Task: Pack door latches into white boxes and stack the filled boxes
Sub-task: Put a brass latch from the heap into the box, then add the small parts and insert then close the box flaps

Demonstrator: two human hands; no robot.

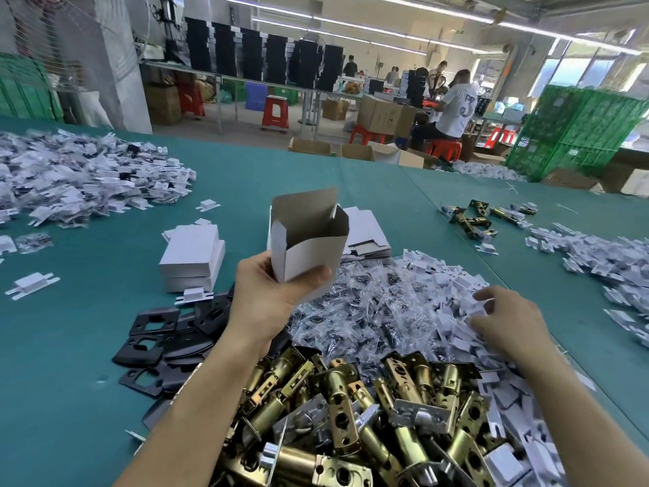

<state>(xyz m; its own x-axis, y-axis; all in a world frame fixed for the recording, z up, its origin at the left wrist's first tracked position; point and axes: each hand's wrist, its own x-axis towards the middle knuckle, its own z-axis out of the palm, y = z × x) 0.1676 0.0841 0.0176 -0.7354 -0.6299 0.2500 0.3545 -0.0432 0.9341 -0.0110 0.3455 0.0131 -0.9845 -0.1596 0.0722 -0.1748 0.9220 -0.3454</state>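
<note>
My left hand [270, 297] grips an open white box [309, 240] by its lower end, holding it up above the green table [87, 346] with its flap standing up. My right hand [505, 321] reaches into a heap of small white card inserts [456, 332] at the right, its fingers pinching one of them. A pile of brass door latches [351, 409] lies at the near edge between my forearms. Closed white boxes [191, 258] are stacked left of the held box.
Clear bags of screws [368, 304] lie heaped behind the latches. Black strike plates [161, 342] lie at the left. Flat box blanks [365, 233] sit behind the held box. More white inserts [80, 177] cover the far left and right. Several loose latches [474, 219] lie far right.
</note>
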